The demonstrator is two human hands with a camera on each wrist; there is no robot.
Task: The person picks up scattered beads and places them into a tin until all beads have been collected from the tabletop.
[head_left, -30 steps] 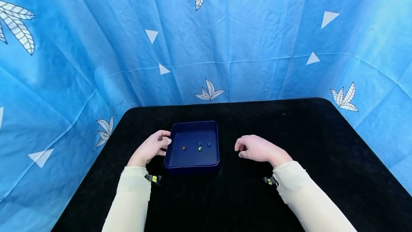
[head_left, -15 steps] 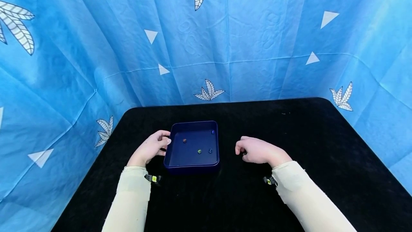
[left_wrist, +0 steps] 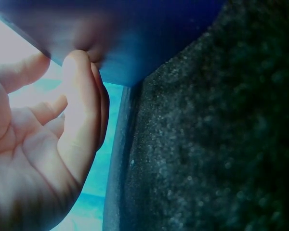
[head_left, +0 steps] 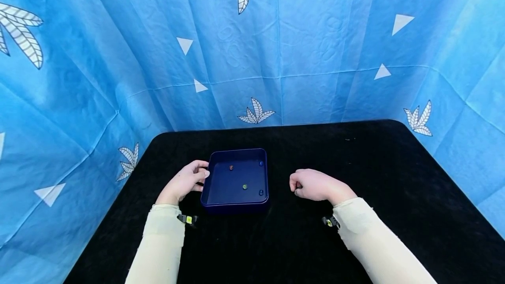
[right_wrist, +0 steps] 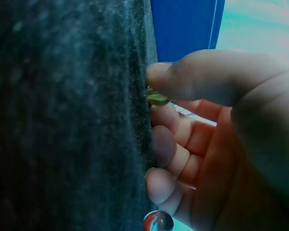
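A square dark-blue tray (head_left: 236, 205) stands on the black cloth. It holds several small glass marbles: an orange-red marble (head_left: 231, 167), a green marble (head_left: 245, 186) and two blue ones along its right wall. My left hand (head_left: 182, 182) holds the tray's left side, its fingertips against the wall in the left wrist view. Right of the tray, my right hand (head_left: 315, 185) is low over the cloth with curled fingers. In the right wrist view, thumb and forefinger pinch a yellow-green marble (right_wrist: 158, 97), mostly hidden. A red-and-white marble (right_wrist: 158, 221) sits just beyond the little finger.
The black cloth-covered table (head_left: 300, 240) has rounded far corners. Behind and beside it hangs a blue curtain (head_left: 307, 47) printed with white leaves and triangles.
Inside the tray the marbles have rolled apart: the orange-red one away from me, the blue ones to the right wall. My right fingers have drawn in slightly; my left hand stays put.
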